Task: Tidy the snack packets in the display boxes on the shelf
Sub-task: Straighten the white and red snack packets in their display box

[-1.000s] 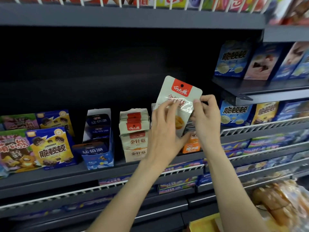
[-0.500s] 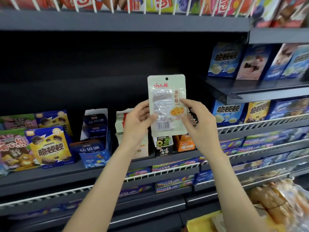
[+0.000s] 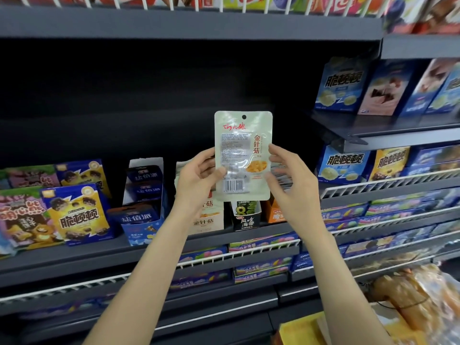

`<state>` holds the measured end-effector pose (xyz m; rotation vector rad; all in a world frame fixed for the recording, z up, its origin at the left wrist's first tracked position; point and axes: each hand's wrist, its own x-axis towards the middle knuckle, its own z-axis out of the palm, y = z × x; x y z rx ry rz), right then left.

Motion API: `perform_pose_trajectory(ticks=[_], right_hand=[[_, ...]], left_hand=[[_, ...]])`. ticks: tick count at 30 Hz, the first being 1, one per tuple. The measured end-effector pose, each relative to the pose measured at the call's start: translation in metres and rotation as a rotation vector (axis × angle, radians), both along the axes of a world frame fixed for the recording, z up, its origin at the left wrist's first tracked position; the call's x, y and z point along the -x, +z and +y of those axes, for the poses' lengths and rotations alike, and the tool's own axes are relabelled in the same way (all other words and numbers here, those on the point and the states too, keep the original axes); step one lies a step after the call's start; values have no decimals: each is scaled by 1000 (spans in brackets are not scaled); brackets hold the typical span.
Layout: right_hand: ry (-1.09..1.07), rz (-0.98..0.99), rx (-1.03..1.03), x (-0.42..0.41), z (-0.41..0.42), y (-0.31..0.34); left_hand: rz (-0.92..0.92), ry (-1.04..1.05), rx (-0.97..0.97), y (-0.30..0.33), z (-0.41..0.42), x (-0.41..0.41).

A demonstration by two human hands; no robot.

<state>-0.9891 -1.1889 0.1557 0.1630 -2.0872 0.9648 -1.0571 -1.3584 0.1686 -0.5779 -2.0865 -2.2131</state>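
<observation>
A pale green snack packet (image 3: 242, 145) with red script, a barcode and a hang hole is held upright in front of the shelf, its back side toward me. My left hand (image 3: 196, 180) pinches its lower left edge. My right hand (image 3: 291, 185) touches its right edge with thumb and fingers. Behind my hands stands a cream display box (image 3: 207, 217) of the same packets, mostly hidden. Beside it on the shelf (image 3: 62, 255) are a black-and-green box (image 3: 245, 215) and an orange box (image 3: 273, 211).
A blue display box (image 3: 140, 207) stands left of the cream one, with yellow and blue biscuit bags (image 3: 77, 215) further left. Blue cartons (image 3: 341, 165) fill the right-hand shelves behind white wire rails. Bagged bread (image 3: 410, 300) lies at lower right. The shelf's dark back is bare above the boxes.
The packet was tilted with its red front label toward me; it has been turned to show its back and stands upright. Both hands shifted down to its lower edges.
</observation>
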Motion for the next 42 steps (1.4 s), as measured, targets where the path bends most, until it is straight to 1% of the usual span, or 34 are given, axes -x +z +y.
perform_pose_trajectory(ticks=[2,4,7,9,11,13,15,16,18,20,21,24,26,27,31,33,35,37,38,39,41,42], right_hand=[[51,-53,38,-2,-3,5],[151,-101,78,-6,-9,13],[245,-101,114,-12,-19,27],[233,-65,156,-12,-23,35],[174,1,209,-9,-23,39],[69,67,207,-1,-19,39],[-19,89,210,8,-13,36],[-45,83,224,14,-9,35],[-49,45,287,24,-1,33],[8,20,391,35,6,34],[51,9,448,41,7,34],[225,-43,625,62,2,31],[328,-102,728,77,-9,25],[367,-138,759,84,-15,20],[483,-291,814,107,-30,-7],[495,-334,750,114,-32,-21],[483,-377,631,119,-31,-34],[456,-449,505,123,-29,-48],[406,-468,379,126,-29,-54],[326,-457,199,129,-28,-61],[158,-393,-161,136,-29,-72],[77,-378,-285,138,-30,-73]], left_hand=[[198,82,33,-1,5,-11],[380,138,30,-2,15,-24],[682,231,80,-8,29,-30],[863,268,150,-13,35,-27],[931,279,230,-15,39,-23],[948,238,334,-16,39,-16],[939,164,437,-15,29,-7],[904,141,469,-14,20,-2],[776,147,499,-12,-8,12],[629,160,544,-14,-44,30],[556,142,601,-16,-62,41],[397,-23,906,-22,-99,73],[339,-138,1089,-26,-109,92],[327,-160,1143,-28,-111,99],[327,-162,1171,-27,-106,124],[267,-168,1138,-24,-102,132],[214,-182,1095,-22,-101,139],[199,-199,1069,-23,-102,143],[194,-204,1061,-24,-103,143],[191,-210,1050,-25,-105,143],[190,-245,1015,-27,-107,141],[195,-262,1005,-27,-107,141]])
